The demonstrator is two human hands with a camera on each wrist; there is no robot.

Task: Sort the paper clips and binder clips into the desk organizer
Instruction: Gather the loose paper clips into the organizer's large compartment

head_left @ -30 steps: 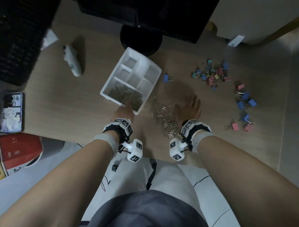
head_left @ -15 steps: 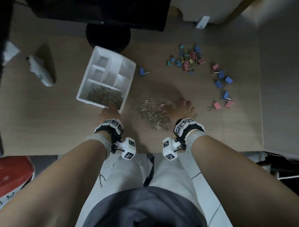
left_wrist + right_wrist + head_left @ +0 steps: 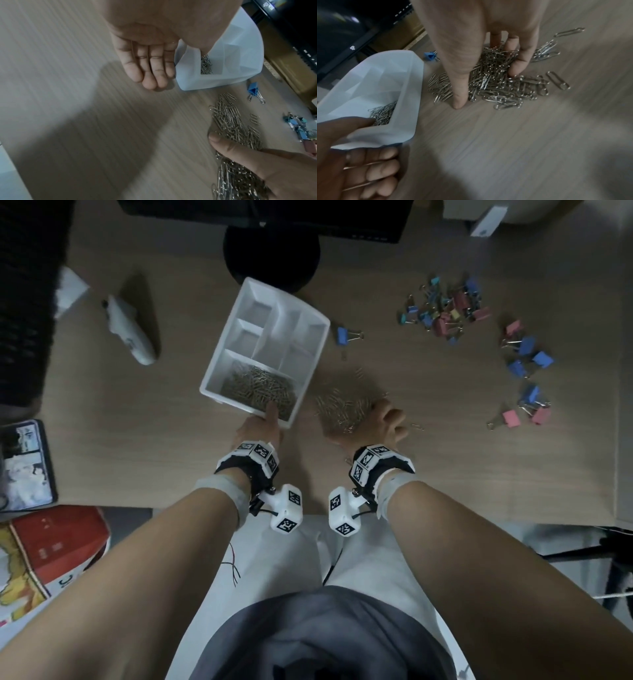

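The white desk organizer lies on the wooden desk, and its near long compartment holds silver paper clips. My left hand grips its near corner, thumb over the rim and fingers curled below. To the right of the organizer lies a loose pile of paper clips. My right hand cups this pile, with the thumb planted on the desk and the fingers curled into the clips. Coloured binder clips lie scattered at the far right, and one blue binder clip sits beside the organizer.
A black monitor stand rises just behind the organizer. A white handheld device lies at the left, near a dark mesh object. More blue and pink binder clips are spread near the right desk edge. A red bag sits below the desk's near edge.
My right hand went from lying spread flat beside the pile to curling its fingers into the clips, drawing them together. My left hand stayed on the organizer's corner.
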